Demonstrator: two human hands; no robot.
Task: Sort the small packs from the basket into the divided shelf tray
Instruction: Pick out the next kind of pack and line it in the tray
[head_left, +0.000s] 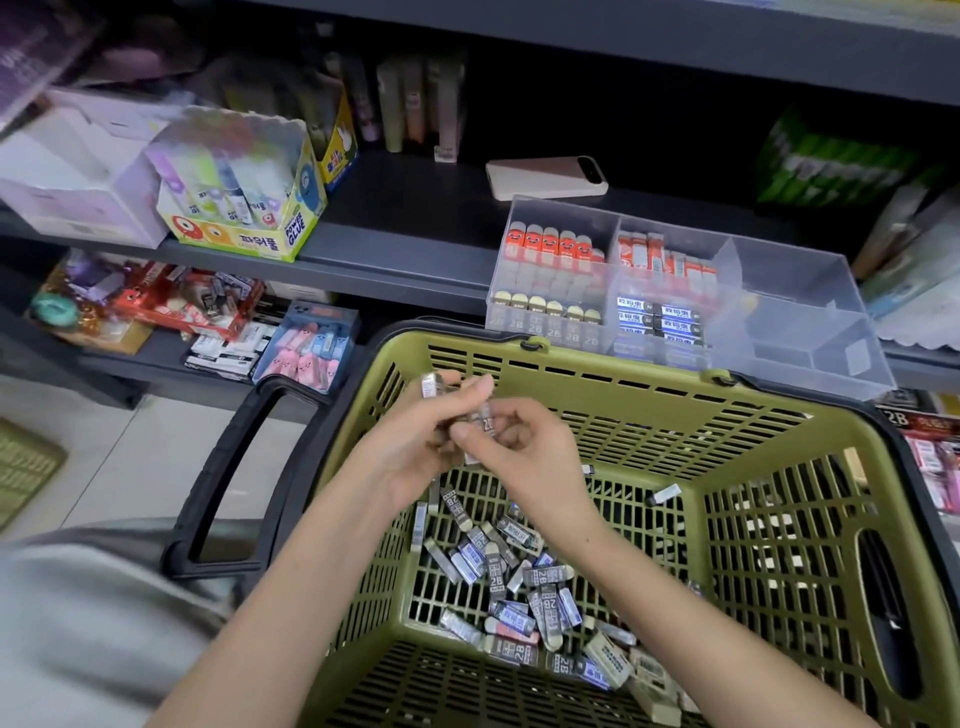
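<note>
Nearest us, on the floor of the basket (597, 364), lies a loose heap of small packs (524, 582): grey 2B ones are mixed with blue-labelled ones, and a few cream ones sit in the basket's near right corner. Above that heap, over the basket's left half, our hands meet. The left hand (415, 441) is curled round a small bundle of packs, with one end (430, 385) poking out past the fingers. The right hand (524, 447) pinches a single 2B pack (488, 423) between thumb and forefinger, right against that bundle.

We judge we are gathering like with like before a trip to the tray. To do it well, we should read each label before adding a pack and turn every pack the same way up. The bundle should stay small enough to hold square, so it drops in as a tidy row.

Just beyond the basket's far rim, on the shelf (415, 208), sits the divided tray (810, 291). Its cream-capped 2B row (545, 312) stands closest to the basket, and that is where we think this bundle belongs. The blue-labelled stack (660, 319) is beside that row, and the red packs (550, 244) stand behind. Farther back from the basket, a phone (545, 176) lies flat on the shelf
</note>
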